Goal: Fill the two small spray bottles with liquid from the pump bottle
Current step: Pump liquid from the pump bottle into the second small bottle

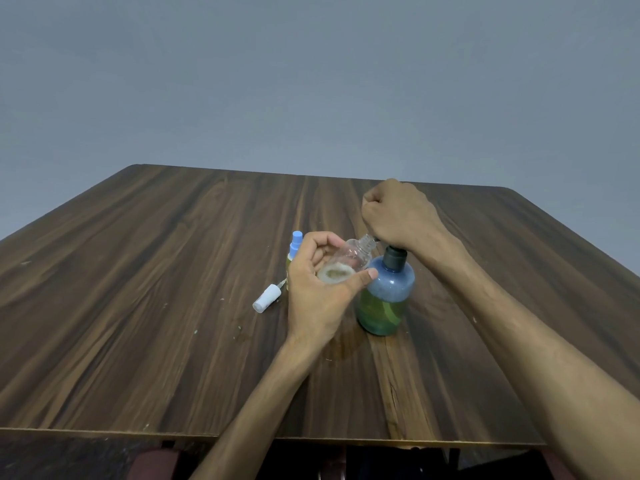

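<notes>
Left hand [320,292] grips open clear spray bottle [349,263] tilted, neck toward 1 o'clock under spout of pump bottle [386,296] on desk [138,289]; right hand [398,216] fisted on pump.

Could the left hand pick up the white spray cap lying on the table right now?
Probably not yet. The left hand is gripping the clear bottle at the pump bottle. The white cap lies unobstructed on the table, so it would need to put the bottle down first.
</notes>
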